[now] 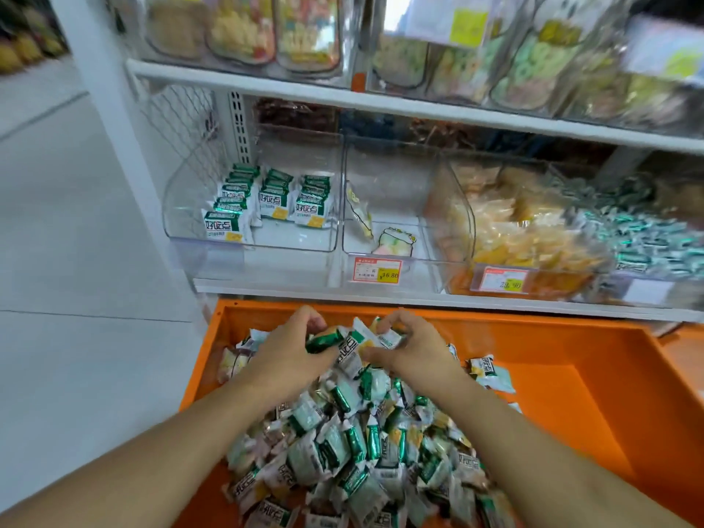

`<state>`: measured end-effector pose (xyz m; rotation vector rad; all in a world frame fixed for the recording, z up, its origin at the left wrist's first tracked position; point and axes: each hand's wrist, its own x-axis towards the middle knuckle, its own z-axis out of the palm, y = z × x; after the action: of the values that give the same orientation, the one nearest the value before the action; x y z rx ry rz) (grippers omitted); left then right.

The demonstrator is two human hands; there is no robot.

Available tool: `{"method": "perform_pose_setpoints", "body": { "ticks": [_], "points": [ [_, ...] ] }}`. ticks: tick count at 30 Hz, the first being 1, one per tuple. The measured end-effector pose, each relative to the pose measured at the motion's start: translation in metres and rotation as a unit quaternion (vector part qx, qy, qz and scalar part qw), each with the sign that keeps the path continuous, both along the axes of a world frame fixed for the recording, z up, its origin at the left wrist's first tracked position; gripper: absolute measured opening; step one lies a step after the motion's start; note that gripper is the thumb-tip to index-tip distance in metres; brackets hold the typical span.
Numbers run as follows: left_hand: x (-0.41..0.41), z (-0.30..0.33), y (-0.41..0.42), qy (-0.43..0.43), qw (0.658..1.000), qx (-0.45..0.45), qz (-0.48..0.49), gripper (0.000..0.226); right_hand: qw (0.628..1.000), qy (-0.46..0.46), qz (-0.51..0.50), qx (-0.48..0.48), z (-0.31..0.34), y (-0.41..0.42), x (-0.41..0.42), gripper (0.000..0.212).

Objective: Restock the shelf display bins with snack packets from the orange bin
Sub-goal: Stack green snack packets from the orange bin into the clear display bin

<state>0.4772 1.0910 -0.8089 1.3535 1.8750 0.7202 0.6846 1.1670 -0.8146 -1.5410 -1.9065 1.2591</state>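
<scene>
A big orange bin [552, 360] below the shelf holds a heap of green-and-white snack packets [354, 447]. Both hands are over the far end of the heap. My left hand [289, 352] grips a few packets, with a green packet edge showing at its fingertips. My right hand [407, 348] pinches a white-and-green packet [358, 342] between the two hands. On the shelf above, the clear left display bin [213, 177] holds three upright rows of the same packets [274, 200].
The clear middle bin [384, 257] holds two pastel packets. To its right are bins of yellow-orange snacks [522, 238] and teal-wrapped sweets [647, 238]. Price tags [377, 269] hang on the bin fronts. The upper shelf carries jars. White floor lies to the left.
</scene>
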Motion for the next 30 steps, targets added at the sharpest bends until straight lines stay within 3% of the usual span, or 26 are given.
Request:
{"method": "perform_pose_setpoints", "body": {
  "ticks": [4,11,16,21,24,30],
  "points": [
    [0.006,0.055,-0.019,-0.031,0.998,0.043,-0.026,0.040,0.999,0.044,0.005,0.011,0.055,-0.025,0.004,0.036],
    [-0.010,0.112,-0.056,-0.179,0.979,0.061,-0.071,0.034,0.987,0.161,-0.014,-0.019,0.113,-0.057,0.016,0.038],
    [-0.023,0.119,-0.053,-0.185,0.975,0.123,0.028,0.053,0.973,0.216,-0.073,-0.026,0.115,-0.058,0.012,0.040],
    [-0.032,0.109,-0.037,-0.129,0.977,0.132,0.106,0.061,0.960,0.255,-0.110,-0.027,0.121,-0.046,0.002,0.039],
    [-0.030,0.107,-0.030,-0.119,0.983,0.107,0.084,0.059,0.960,0.260,-0.103,-0.030,0.122,-0.043,-0.003,0.038],
    [-0.016,0.098,-0.025,-0.294,0.956,0.005,0.007,0.066,0.973,0.204,-0.107,0.013,0.116,-0.048,-0.018,0.037]
  ]
}}
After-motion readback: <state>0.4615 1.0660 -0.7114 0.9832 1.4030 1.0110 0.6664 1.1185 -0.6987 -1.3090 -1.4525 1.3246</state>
